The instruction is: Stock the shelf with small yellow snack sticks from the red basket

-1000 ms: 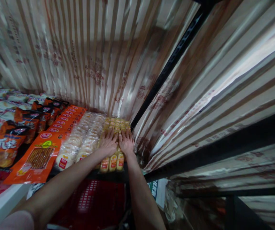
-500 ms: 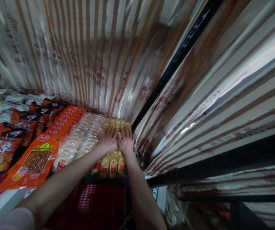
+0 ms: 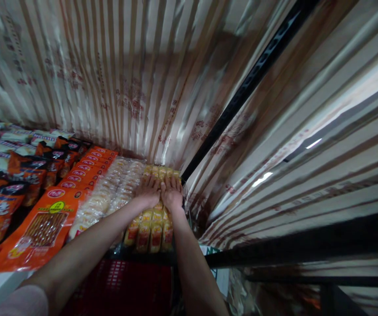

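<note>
My left hand [image 3: 148, 191] lies flat on rows of small yellow snack packets [image 3: 149, 230], its fingers stretched toward the back. Beside it my right hand [image 3: 172, 193] rests palm down on the same packets, near the right end of the display. Both hands are open and press on the tops without gripping. Clear-wrapped pale round snacks [image 3: 91, 208] stand in rows just left of the yellow packets. The packets directly under my palms are hidden.
Orange snack bags [image 3: 52, 219] overlap in a row further left, beside black-and-orange bags [image 3: 1, 206]. Striped plastic sheeting [image 3: 136, 79] hangs behind. A black pole [image 3: 228, 118] slants up at the right corner. Below the display is a red crate [image 3: 123, 285].
My hands stay on the yellow packets, shifting only very slightly. The view has moved a little, so the display's front sits lower in the picture.
</note>
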Tool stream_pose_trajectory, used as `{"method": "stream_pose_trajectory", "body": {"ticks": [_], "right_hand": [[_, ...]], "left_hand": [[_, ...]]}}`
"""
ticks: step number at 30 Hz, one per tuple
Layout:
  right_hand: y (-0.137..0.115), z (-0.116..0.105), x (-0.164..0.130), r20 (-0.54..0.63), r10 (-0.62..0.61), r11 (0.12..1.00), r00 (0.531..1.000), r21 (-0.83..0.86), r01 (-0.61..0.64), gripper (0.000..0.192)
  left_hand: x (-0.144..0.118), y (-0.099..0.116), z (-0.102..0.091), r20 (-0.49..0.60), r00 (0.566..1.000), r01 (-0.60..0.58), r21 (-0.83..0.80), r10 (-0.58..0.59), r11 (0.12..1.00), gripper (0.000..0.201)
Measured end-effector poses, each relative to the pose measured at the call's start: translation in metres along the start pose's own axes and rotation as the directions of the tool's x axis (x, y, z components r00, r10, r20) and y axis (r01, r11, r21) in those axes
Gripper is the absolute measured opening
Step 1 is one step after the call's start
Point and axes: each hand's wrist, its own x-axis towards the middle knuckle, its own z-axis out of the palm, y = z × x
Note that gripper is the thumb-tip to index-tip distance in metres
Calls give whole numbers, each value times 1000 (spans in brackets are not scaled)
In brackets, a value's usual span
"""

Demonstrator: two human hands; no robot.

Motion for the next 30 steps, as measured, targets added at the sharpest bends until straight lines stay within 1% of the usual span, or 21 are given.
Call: {"method": "stream_pose_trajectory", "body": {"ticks": [2,5,9,11,13,14,16,18,20,21,23,25,26,28,30], "right_hand": [[-1,-4,7,22,5,1000,1000,0,-5,50],[-1,-7,15,107,-11,1000,994,-14,12,49],[-1,-3,20,162,-65,996,985,-54,74,47],[-1,-3,20,166,-71,996,983,-36,78,47],[-2,-6,19,134,-53,999,990,19,51,47],[-1,-9,18,93,-31,998,995,55,26,47],[2,-15,12,-37,35,989,999,142,-30,48],[8,-20,1,-172,122,966,977,248,-77,49],[16,-22,-17,-250,205,926,946,363,-105,53],[20,-21,-29,-248,250,900,936,417,-130,56],[26,-14,-54,-191,325,839,926,510,-190,62],[29,-4,-80,-169,360,800,917,562,-211,66],[30,1,-91,-164,364,782,917,589,-205,66],[31,13,-110,-151,389,735,909,645,-207,67],[31,22,-121,-150,394,711,907,675,-197,69]], "left_hand": [[6,-1,-3,0,1000,24,-8,-24,1000,56],[11,-1,-5,25,999,36,-1,-35,999,55],[12,-1,-5,45,999,2,15,-3,1000,54],[11,0,-7,40,999,-11,17,10,1000,52],[9,1,-11,19,1000,-7,12,6,1000,51],[8,3,-14,2,1000,-2,5,2,1000,51],[1,6,-21,-62,998,-12,-14,11,1000,52],[-14,13,-25,-145,989,-48,-27,44,998,54],[-39,22,-26,-241,966,-106,-26,97,994,55],[-54,27,-25,-282,952,-132,-27,119,991,55],[-88,38,-17,-336,920,-221,-21,201,975,56],[-120,47,-2,-373,885,-308,-15,280,951,54],[-135,51,7,-389,871,-331,-14,300,944,53],[-156,56,27,-408,860,-340,-10,307,940,52],[-169,58,45,-402,853,-358,17,334,934,50]]}}
